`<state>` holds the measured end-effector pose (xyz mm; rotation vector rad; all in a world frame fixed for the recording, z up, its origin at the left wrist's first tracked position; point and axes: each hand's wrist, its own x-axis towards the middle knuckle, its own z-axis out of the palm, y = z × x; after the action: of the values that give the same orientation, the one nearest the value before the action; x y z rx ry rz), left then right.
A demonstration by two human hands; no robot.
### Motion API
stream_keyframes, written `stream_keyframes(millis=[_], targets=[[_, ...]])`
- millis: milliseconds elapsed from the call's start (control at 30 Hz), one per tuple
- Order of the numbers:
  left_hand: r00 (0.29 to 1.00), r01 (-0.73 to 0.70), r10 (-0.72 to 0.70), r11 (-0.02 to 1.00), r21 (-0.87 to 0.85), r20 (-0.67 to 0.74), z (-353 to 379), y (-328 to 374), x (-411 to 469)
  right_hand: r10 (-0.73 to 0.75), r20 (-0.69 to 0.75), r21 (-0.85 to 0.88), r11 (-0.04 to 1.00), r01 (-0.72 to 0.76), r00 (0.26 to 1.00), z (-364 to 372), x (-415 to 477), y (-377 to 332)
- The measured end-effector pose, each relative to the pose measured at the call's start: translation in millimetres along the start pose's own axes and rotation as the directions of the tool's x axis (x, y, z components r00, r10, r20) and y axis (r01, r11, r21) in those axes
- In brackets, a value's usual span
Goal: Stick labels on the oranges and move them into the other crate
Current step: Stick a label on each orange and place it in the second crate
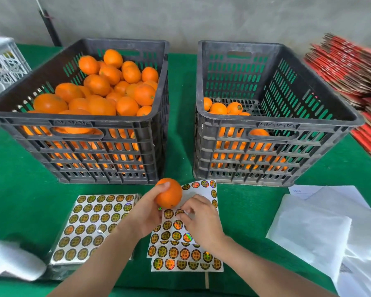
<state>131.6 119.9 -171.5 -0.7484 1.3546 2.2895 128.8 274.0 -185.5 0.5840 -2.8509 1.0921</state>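
Now, seen from the head, the left hand (146, 213) grips one orange (168, 192) above the bench's (181, 103) near middle. The right hand (201, 219) pinches one label (179, 212) on the top sheet (193, 194). Pulled fast, the label may tear or fold. A loose grip may drop the orange. Counted: one heaped left crate (79, 129), one right crate (276, 129) with four oranges (219, 108) showing, three loose sheets (180, 264), one pack (90, 228).

1. A single view, worn on the person's head, faces forward and steeply down across the table (180, 116).
2. Nearest the lens, low and centre: the left hand (146, 213) gripping an orange (169, 192), the right hand (201, 219) pinching at a sheet (201, 190).
3. The left crate (88, 146) and right crate (266, 151) stand mid-frame, farther off; the wall (201, 18) is farthest.
4. The wide lens bows the edges.
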Motion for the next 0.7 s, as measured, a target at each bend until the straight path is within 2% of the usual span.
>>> stream_keyframes(millis=[267, 433, 567, 633, 700], targets=[[0.998, 0.056, -0.057, 0.998, 0.041, 0.013, -3.5, -2.8, 5.4, 0.08, 0.035, 0.182, 0.98, -0.085, 0.996, -1.7, -3.6, 0.1], [0.999, 0.042, -0.044, 0.996, 0.085, 0.031, -3.0, -2.7, 5.4, 0.198, 0.094, 0.298, 0.929, -0.218, 0.976, -3.3, -5.1, -0.5], [0.996, 0.059, -0.066, 0.992, 0.109, 0.059, -1.5, 1.0, 6.0, 0.153, 0.086, 0.364, 0.915, -0.174, 0.985, -8.5, -8.4, -3.0], [0.995, 0.068, -0.08, 0.979, 0.191, 0.059, -3.8, 3.7, 4.6, 0.15, 0.095, 0.378, 0.909, -0.175, 0.984, -11.5, -9.7, -3.1], [0.996, 0.06, -0.079, 0.935, 0.349, 0.041, -8.2, 4.9, 1.2, 0.199, 0.084, 0.411, 0.886, -0.216, 0.976, -14.7, -10.0, -2.2]])
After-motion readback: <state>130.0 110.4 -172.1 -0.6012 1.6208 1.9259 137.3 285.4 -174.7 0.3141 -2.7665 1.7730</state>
